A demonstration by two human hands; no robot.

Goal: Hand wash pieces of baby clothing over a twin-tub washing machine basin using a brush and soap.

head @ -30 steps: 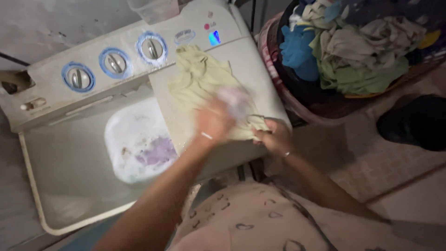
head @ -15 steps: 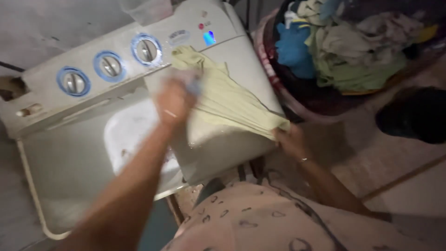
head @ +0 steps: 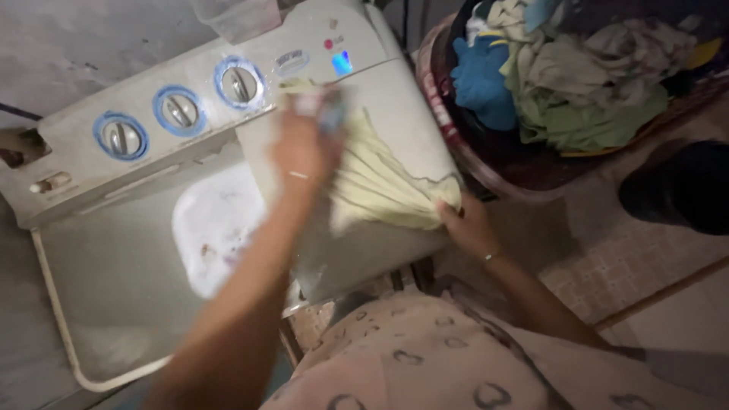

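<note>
Cloth spread on washer lid, frame centre, right hand grip pinching its lower corner, left hand pressing blurred object onto cloth, laundry basket upper right.

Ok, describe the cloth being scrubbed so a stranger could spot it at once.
Find the washer with three blue-ringed dials. On its closed lid lies a pale yellow cloth, under the left hand and pinched at its corner by the right hand. It lies alone, unlike the clothes heaped in the basket.

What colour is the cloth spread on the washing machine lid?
Pale yellow-green cloth, plain with no visible pattern, seen in the head view.
</note>
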